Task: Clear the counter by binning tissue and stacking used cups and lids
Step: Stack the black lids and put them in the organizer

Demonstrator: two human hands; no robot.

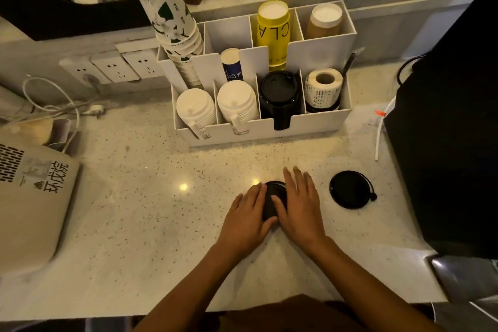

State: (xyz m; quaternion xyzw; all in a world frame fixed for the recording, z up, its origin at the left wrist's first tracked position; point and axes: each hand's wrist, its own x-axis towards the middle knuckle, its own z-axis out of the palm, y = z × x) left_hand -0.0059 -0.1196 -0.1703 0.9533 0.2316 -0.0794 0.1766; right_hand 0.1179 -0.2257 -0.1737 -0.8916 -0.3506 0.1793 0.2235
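While squaring black lid (272, 198) on table (151, 213) | left hand (249, 217), right hand (300, 203) flat, pressing its sides | second lid (350, 189) lower right, likely next for stacking

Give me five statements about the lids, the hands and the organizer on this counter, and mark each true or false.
1. Both hands rest on one black lid. True: the left hand and right hand lie on it with fingers fairly straight.
2. A second black lid lies to the right, untouched. True.
3. The organizer holds only white lids. False: its front row also holds a stack of black lids and a label roll.
4. The yellow cups are in the front row. False: they stand in the back row.
5. The second lid sits inside the organizer. False: it lies on the counter.
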